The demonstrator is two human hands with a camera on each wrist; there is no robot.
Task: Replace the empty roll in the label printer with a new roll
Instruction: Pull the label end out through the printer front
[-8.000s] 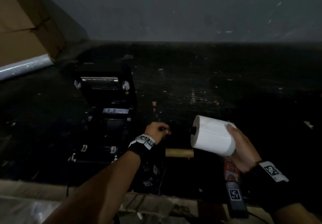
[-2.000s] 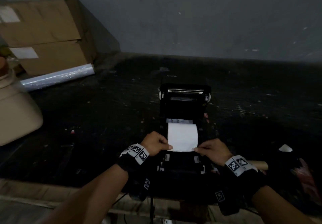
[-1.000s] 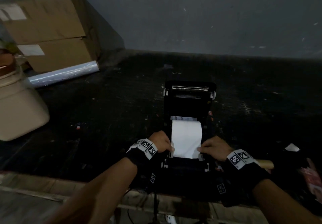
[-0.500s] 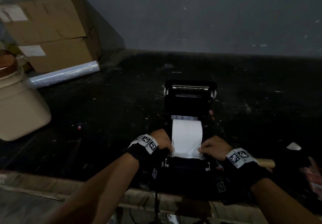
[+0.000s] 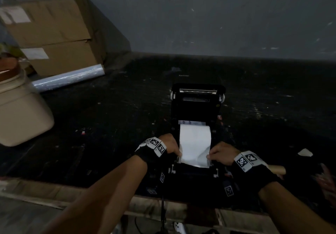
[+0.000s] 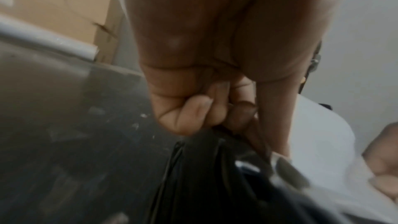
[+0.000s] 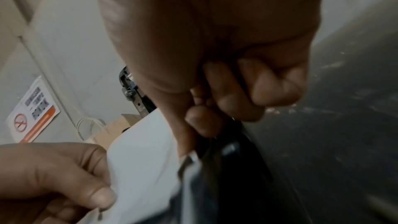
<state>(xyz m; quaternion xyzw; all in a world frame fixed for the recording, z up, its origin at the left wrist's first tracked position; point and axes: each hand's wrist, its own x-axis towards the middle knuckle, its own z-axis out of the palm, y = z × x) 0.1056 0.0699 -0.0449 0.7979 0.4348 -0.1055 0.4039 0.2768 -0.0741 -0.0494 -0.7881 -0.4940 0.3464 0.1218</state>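
Note:
The black label printer (image 5: 197, 104) stands open near the table's front edge, its lid tipped back. The new white roll sits inside it, and its label paper (image 5: 194, 142) is drawn forward over the front edge, slightly creased at the end. My left hand (image 5: 177, 153) pinches the paper's left edge and my right hand (image 5: 210, 156) pinches its right edge. In the left wrist view the left hand (image 6: 267, 154) has thumb and finger on the paper (image 6: 323, 134). In the right wrist view the right hand (image 7: 189, 154) nips the paper (image 7: 142, 151). The empty brown core (image 5: 276, 169) lies behind my right wrist.
Cardboard boxes (image 5: 54, 33) and a roll of clear film (image 5: 69, 78) stand at the back left, with a beige bucket (image 5: 20, 113) at the left. A white paper scrap (image 5: 305, 152) and a reddish packet (image 5: 327, 181) lie at the right. The table's worn front edge (image 5: 54, 192) runs below my arms.
The new roll went from my right hand into the printer. Since then both hands have drawn its paper end forward and down to the front edge, where it has creased a little.

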